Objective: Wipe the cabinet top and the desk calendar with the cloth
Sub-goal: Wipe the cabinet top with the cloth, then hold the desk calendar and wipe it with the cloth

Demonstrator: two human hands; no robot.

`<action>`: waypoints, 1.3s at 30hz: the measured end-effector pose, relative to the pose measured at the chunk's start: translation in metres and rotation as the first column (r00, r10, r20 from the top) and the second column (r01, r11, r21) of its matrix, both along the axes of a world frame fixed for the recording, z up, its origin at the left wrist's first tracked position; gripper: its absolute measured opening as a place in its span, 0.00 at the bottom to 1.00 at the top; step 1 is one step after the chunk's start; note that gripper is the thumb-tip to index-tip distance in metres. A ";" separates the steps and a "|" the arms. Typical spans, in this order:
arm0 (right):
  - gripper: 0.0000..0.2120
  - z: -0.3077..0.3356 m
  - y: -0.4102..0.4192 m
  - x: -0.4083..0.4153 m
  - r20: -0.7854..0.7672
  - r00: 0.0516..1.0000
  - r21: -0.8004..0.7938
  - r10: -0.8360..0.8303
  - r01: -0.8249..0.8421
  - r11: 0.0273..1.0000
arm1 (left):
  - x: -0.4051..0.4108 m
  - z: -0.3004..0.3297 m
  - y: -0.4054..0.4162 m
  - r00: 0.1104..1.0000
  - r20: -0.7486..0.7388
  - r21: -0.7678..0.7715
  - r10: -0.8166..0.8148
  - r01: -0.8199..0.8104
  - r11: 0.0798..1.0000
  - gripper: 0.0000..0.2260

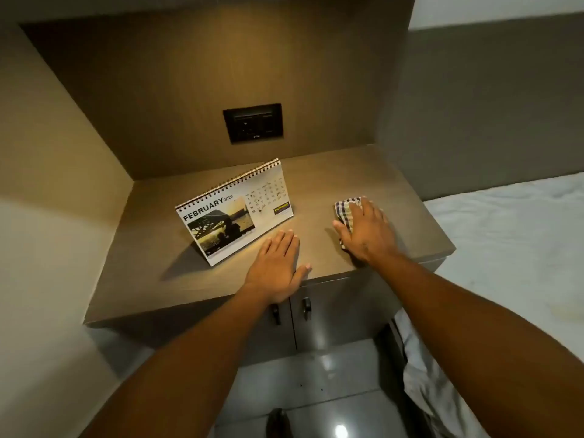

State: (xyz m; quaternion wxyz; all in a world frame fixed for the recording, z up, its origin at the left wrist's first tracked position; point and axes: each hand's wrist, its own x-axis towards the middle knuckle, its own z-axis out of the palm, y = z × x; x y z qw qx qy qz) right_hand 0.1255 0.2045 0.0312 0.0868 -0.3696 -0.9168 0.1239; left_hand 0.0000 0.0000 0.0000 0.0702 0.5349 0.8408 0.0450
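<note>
From my head view, my right hand [366, 230] is pressed flat on the checked cloth [346, 210], palm down, fingers spread over it, pinning it to the cabinet top [151, 273]. The cloth pokes out past my fingertips and under my thumb side. My left hand [278, 267] lies open and flat on the bare wood, holding nothing, just bracing near the front edge. The two hands sit apart, a strip of bare top between them. The desk calendar [234, 210] stands upright just beyond my left fingertips, not touching them, well left of the cloth. I'd judge I'm on the top's right-hand part; whether the left part is done, I can't tell. The calendar looks untouched and remains to wipe.
</note>
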 end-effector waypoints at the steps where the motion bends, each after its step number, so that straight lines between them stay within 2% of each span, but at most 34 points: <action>1: 0.37 -0.001 -0.002 -0.005 0.025 1.000 -0.023 -0.007 0.007 1.000 | 0.001 -0.001 -0.003 1.000 -0.005 0.008 0.004 -0.004 1.000 0.37; 5: 0.39 -0.008 -0.019 -0.020 0.125 0.992 -0.037 0.032 -0.027 0.999 | 0.008 -0.007 -0.021 1.000 -0.017 -0.003 0.021 -0.021 1.000 0.37; 8: 0.34 -0.016 -0.021 -0.015 0.194 0.981 -0.042 0.001 0.007 0.999 | 0.015 -0.005 -0.024 1.000 -0.019 -0.007 0.003 -0.004 1.000 0.37; 10: 0.27 -0.016 -0.023 -0.016 0.162 0.986 -0.067 -0.035 0.047 0.997 | 0.018 -0.004 -0.023 1.000 -0.020 -0.024 -0.012 0.012 1.000 0.36; 11: 0.25 -0.014 -0.025 -0.042 0.120 0.993 -0.085 -0.011 0.021 0.996 | 0.000 -0.003 -0.027 0.999 -0.030 -0.002 0.034 -0.034 0.999 0.36; 12: 0.26 -0.011 -0.027 -0.068 0.082 0.997 -0.102 -0.005 0.013 0.995 | -0.018 0.000 -0.028 0.996 -0.042 0.010 0.074 -0.074 0.997 0.36; 14: 0.29 -0.001 -0.022 -0.070 0.039 0.997 -0.129 -0.067 0.071 0.989 | -0.023 0.004 -0.020 0.997 -0.041 0.001 0.064 -0.064 0.998 0.36; 17: 0.26 -0.002 -0.012 -0.056 0.007 0.992 -0.138 -0.123 0.122 0.983 | -0.010 0.003 -0.010 0.999 -0.033 -0.011 0.030 -0.031 0.999 0.36; 20: 0.18 0.005 -0.019 -0.050 -0.228 0.957 -0.343 -0.178 0.092 0.935 | -0.007 0.002 -0.002 1.000 -0.021 -0.013 0.011 -0.011 1.000 0.37; 22: 0.16 0.011 -0.033 -0.057 -0.400 0.888 -0.438 -0.225 0.030 0.898 | -0.003 0.003 0.000 1.000 -0.019 -0.020 0.003 -0.003 1.000 0.37; 25: 0.23 0.024 -0.057 -0.076 -0.539 0.809 -0.416 -0.232 -0.016 0.909 | 0.000 0.002 0.001 1.000 -0.015 -0.038 0.001 -0.002 0.999 0.36; 29: 0.26 0.038 -0.081 -0.104 -0.639 0.742 -0.378 -0.202 -0.075 0.923 | -0.001 0.010 0.001 1.000 -0.008 -0.035 -0.007 0.007 0.999 0.35; 31: 0.26 0.039 -0.088 -0.111 -0.667 0.718 -0.376 -0.198 -0.095 0.922 | 0.002 0.015 -0.008 1.000 0.024 0.014 -0.017 0.016 1.000 0.34; 34: 0.26 0.036 -0.093 -0.117 -0.669 0.697 -0.435 -0.259 -0.085 0.896 | 0.008 0.020 -0.038 0.999 0.045 0.195 0.025 -0.033 0.980 0.33; 37: 0.26 0.030 -0.104 -0.126 -0.678 0.659 -0.481 -0.324 -0.065 0.874 | -0.013 0.042 -0.064 0.987 -0.154 0.414 0.046 0.022 0.910 0.33; 39: 0.27 0.025 -0.115 -0.134 -0.688 0.635 -0.490 -0.352 -0.049 0.870 | -0.043 0.076 -0.064 0.950 -0.302 0.483 0.074 0.086 0.871 0.34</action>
